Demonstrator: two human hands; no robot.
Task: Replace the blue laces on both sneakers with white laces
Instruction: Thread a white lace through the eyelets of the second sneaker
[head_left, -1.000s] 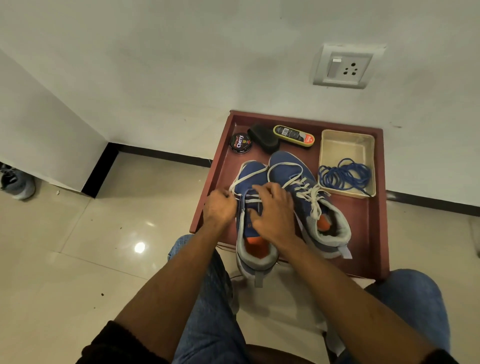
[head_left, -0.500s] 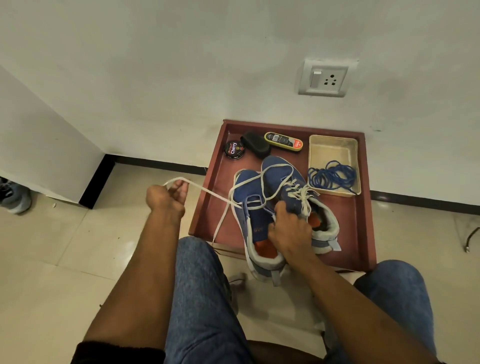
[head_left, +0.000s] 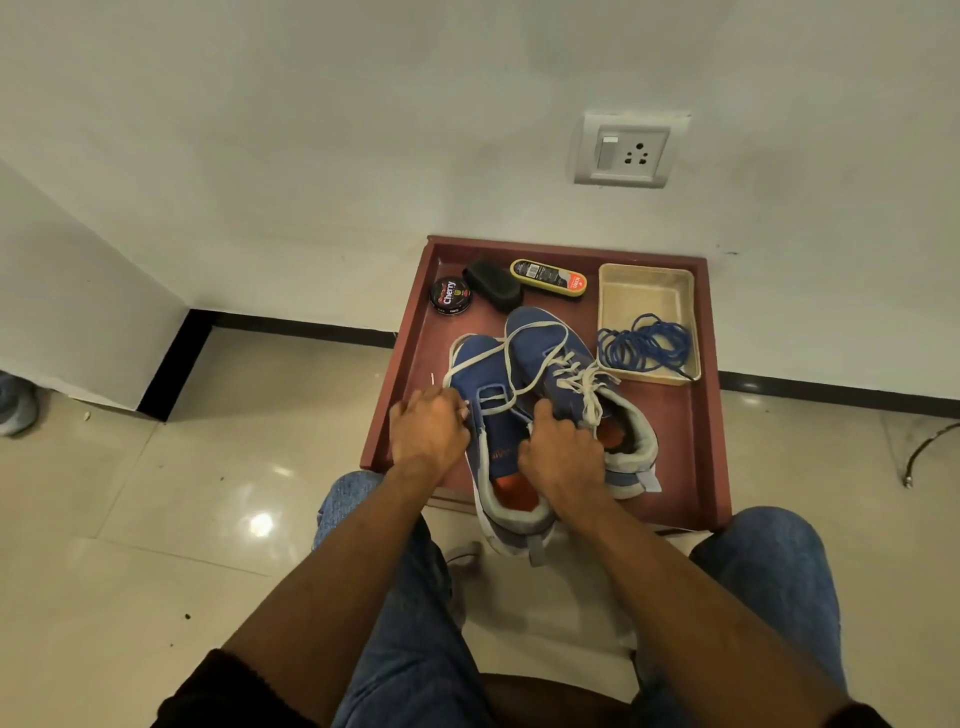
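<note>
Left hand (head_left: 428, 431): clenched on white lace (head_left: 480, 356) at left shoe (head_left: 493, 415), fingers hidden
Right hand (head_left: 563, 457): gripped that shoe's right flap
Shoes: both in red tray (head_left: 706, 467); blue laces (head_left: 644, 345) in tub at tray's far right
Advice: pull lace flat, even tension per eyelet
Materials: lace flat woven; upper mesh; heel collar padded grey

Blue sneakers (head_left: 524, 364) (orange inside), white laces (head_left: 582, 379), maroon tray (head_left: 711, 415).

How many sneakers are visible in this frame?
3: two blue sneakers on the red tray, the left sneaker being laced and the right sneaker already laced; a third grey sneaker sits cropped at the left edge.
</note>
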